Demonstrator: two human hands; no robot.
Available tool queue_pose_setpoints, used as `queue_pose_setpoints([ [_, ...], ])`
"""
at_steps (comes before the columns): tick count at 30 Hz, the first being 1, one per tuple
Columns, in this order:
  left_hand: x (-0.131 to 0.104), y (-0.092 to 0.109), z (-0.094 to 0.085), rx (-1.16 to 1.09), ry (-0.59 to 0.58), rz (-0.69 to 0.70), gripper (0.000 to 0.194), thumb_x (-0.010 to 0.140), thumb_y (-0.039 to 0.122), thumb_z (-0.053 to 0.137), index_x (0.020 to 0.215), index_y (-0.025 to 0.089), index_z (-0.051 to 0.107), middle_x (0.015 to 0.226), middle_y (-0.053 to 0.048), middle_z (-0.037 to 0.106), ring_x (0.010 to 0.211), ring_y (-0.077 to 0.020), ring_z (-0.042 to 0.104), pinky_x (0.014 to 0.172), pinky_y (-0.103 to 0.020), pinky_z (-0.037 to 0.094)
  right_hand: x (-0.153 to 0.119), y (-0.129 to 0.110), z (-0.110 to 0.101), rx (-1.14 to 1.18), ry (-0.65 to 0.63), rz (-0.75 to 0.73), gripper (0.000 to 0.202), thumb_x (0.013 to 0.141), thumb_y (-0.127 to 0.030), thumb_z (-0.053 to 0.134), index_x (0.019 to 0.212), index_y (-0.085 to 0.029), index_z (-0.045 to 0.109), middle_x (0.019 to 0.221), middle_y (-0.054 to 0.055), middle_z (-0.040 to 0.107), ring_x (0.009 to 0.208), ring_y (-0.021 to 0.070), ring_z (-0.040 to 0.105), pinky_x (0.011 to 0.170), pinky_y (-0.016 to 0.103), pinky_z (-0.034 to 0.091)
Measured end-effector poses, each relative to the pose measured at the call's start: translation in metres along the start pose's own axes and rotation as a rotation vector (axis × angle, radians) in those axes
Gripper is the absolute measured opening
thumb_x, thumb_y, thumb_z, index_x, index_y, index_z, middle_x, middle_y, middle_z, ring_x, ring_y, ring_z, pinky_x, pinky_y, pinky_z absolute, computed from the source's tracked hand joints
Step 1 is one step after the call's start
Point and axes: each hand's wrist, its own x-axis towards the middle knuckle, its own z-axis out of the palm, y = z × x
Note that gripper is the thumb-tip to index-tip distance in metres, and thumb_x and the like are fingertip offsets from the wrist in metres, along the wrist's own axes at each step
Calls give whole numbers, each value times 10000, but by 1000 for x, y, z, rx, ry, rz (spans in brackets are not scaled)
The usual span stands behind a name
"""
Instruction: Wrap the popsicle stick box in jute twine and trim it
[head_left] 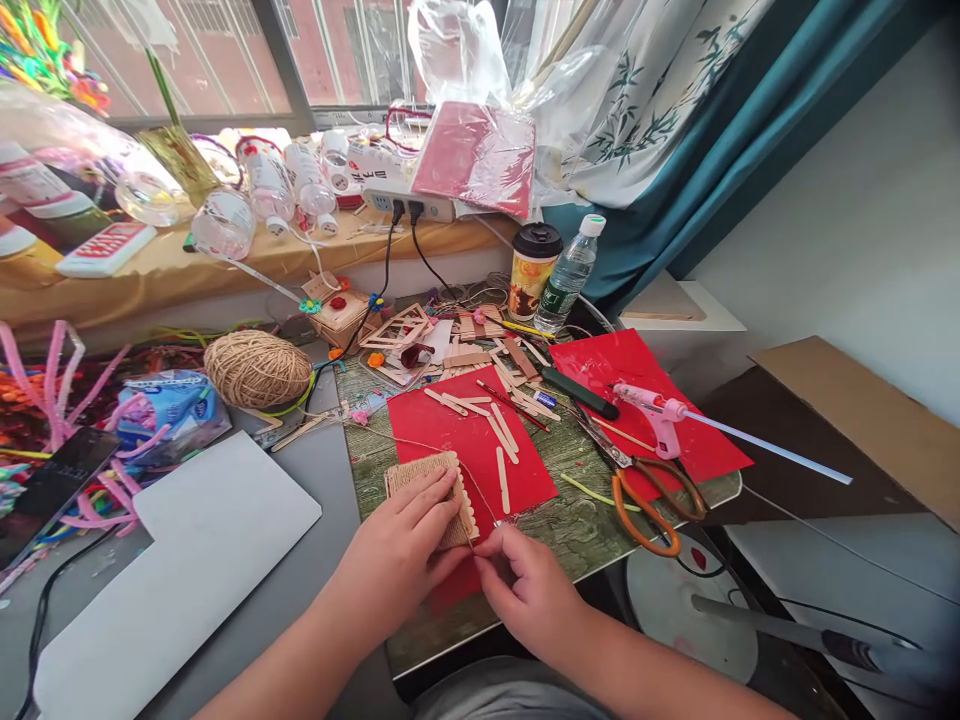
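My left hand lies over a small craft piece wrapped in twine, with scalloped wooden stick ends along its right edge, and holds it at the table's front. At its lower right corner my right hand pinches the thin twine between thumb and forefinger. The strand runs up and left toward the big twine ball. Beneath the piece is a red sheet bearing several loose wooden sticks.
Orange-handled scissors and a pink glue gun lie to the right, by another red sheet. A lidded cup and water bottle stand behind. White board lies left.
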Motion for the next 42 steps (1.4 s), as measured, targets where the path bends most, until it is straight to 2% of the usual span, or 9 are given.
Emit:
queue_pose_setpoints([
  [5, -2, 3, -2, 92, -153, 72, 508, 915, 129, 621, 1423, 138, 607, 1654, -159, 514, 1549, -333, 480, 1264, -523, 452, 7, 1, -4, -191, 22, -116, 110, 938, -141, 557, 903, -228, 616, 743, -14, 652, 649, 147, 593, 643, 268, 441],
  [8, -3, 5, 0, 165, -159, 13, 578, 869, 92, 618, 1443, 155, 608, 1684, -117, 482, 1598, -422, 366, 1281, -652, 356, 8, 4, -2, -223, 42, -136, 118, 936, -133, 558, 916, -229, 624, 762, -6, 673, 675, 154, 622, 660, 269, 460],
  [10, -2, 4, 1, 190, -156, -8, 563, 876, 85, 620, 1433, 165, 619, 1674, -98, 501, 1602, -442, 343, 1273, -657, 356, 8, 6, 0, -230, 60, -141, 112, 951, -141, 560, 931, -227, 629, 758, -8, 674, 670, 152, 626, 659, 267, 469],
  [16, 6, -6, -7, 150, -135, 15, 627, 801, 133, 680, 1422, 184, 620, 1636, -118, 546, 1521, -431, 479, 1246, -626, 416, 17, 5, -9, -298, 57, -317, 138, 1020, -152, 552, 996, -228, 664, 814, 17, 690, 721, 168, 636, 701, 293, 515],
  [22, 12, -19, -17, 77, -37, -76, 661, 757, 208, 703, 1410, 170, 609, 1613, -160, 564, 1475, -384, 554, 1231, -570, 450, 36, 0, -33, -470, -19, -618, 391, 1067, -165, 531, 1451, -227, 572, 997, 85, 729, 869, 216, 675, 787, 350, 594],
  [27, 26, -22, -41, -11, -90, -229, 684, 751, 259, 734, 1417, 223, 585, 1456, -142, 702, 1308, -351, 694, 1083, -479, 555, 64, -2, -37, -607, -29, -780, 494, 1083, -182, 524, 1572, -223, 466, 986, 77, 710, 858, 217, 667, 772, 346, 594],
  [33, 48, -33, -72, -118, -272, -375, 512, 796, 351, 727, 1298, 288, 648, 1137, -41, 809, 963, -276, 785, 805, -328, 573, 102, -10, -37, -453, -1, -790, 365, 1083, -203, 549, 1443, -241, 600, 990, 73, 716, 900, 210, 690, 805, 337, 591],
  [38, 59, -44, -86, -113, -308, -321, 474, 793, 346, 718, 1260, 266, 703, 1216, -64, 785, 1046, -283, 758, 880, -338, 561, 121, -17, -36, -323, -47, -754, 301, 1048, -248, 650, 1348, -252, 675, 966, 63, 743, 879, 210, 715, 794, 332, 587],
  [42, 60, -38, -87, -14, -295, -294, 366, 816, 291, 667, 1179, 265, 713, 1151, -58, 776, 1000, -266, 744, 855, -341, 541, 124, -20, -36, -293, -45, -727, 256, 1033, -280, 689, 1285, -241, 706, 989, 69, 761, 901, 209, 721, 808, 329, 579],
])
